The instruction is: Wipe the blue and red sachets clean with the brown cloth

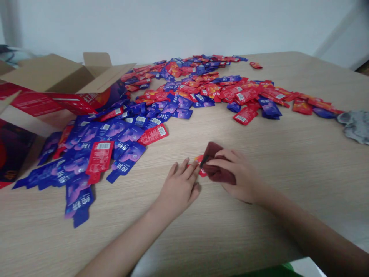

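A small red and orange packet lies flat on the wooden table, partly covered by my hands. My left hand rests palm down with its fingers stretched out, the fingertips on the packet's left side. In my right hand is a folded dark red cloth, gripped between thumb and fingers. The cloth's left edge touches or hangs just over the packet's right part.
Blue and red packets lie heaped on the left. More red and blue packets spread across the back of the table. An open cardboard box stands at the left, and a grey crumpled cloth lies at the right edge.
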Demonstrator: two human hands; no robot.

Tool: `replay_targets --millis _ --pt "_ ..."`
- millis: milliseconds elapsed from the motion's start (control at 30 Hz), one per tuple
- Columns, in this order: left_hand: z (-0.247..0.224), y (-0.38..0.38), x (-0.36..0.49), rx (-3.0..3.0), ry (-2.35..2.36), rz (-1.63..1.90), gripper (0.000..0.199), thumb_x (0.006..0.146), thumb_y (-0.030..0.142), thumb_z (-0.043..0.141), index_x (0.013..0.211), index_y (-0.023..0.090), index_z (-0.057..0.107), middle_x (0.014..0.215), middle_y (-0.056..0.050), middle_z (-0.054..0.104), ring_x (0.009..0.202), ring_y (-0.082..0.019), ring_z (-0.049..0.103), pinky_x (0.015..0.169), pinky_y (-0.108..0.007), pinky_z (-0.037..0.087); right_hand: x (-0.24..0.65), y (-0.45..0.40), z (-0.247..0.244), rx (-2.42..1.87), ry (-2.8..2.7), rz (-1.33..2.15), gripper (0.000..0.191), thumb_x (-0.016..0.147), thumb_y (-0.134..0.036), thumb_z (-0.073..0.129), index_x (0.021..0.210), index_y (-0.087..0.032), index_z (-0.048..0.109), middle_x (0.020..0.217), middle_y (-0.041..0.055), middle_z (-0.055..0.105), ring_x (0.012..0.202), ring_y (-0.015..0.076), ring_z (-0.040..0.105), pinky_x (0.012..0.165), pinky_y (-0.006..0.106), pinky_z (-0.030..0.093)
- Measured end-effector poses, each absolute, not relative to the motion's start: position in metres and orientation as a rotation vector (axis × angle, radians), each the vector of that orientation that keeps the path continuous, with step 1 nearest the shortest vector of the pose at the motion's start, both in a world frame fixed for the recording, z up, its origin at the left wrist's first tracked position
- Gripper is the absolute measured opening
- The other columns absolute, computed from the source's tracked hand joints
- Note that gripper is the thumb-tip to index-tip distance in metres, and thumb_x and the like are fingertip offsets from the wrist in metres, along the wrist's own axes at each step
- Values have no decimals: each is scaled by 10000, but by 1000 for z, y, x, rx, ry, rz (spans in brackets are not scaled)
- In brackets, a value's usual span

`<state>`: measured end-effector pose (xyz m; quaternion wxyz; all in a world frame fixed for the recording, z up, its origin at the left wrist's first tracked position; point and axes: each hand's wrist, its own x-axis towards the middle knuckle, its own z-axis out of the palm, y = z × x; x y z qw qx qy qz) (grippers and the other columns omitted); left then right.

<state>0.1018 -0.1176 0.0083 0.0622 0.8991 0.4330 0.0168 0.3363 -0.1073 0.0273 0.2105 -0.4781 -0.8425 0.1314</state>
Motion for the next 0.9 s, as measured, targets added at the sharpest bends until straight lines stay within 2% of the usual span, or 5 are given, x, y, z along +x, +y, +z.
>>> replay_targets --millis 200,400,533,700,900 --pt "8 -115 103 2825 1300 86 448 961 275 422 1390 155 466 1406 -73 541 1349 -300 405 1041 -486 385 358 -101 11 -1430 -2169 426 367 735 -130 592 1049 -290 695 1078 46 644 994 261 590 884 448 463" --pt "11 -91 111 2894 1365 29 589 922 509 555 1363 128 473 1272 -127 583 1127 -292 542 895 -412 443 383 -99 6 -1399 -1803 485 299 773 -163 599 1011 -309 704 1041 38 634 997 260 619 872 438 498" --pt "15 -76 119 2979 1326 -27 543 903 481 601 1285 100 536 1176 -128 612 1060 -283 569 858 -385 437 374 -103 8 -1339 -1732 569 320 789 -161 602 1049 -325 691 1081 27 627 1054 252 608 915 437 485" --pt "28 -72 120 2986 1192 22 344 1014 364 406 1109 126 635 1011 -86 646 932 -237 612 810 -361 429 374 -104 11 -1347 -1714 631 315 790 -149 585 1041 -310 687 1104 26 629 1089 249 599 939 437 475" --pt "39 -56 116 2716 1075 106 406 1040 317 323 844 156 641 809 -31 653 730 -153 610 711 -277 431 373 -105 14 -1328 -1685 643 313 792 -163 598 1060 -315 658 1125 19 636 1115 254 595 953 433 472"
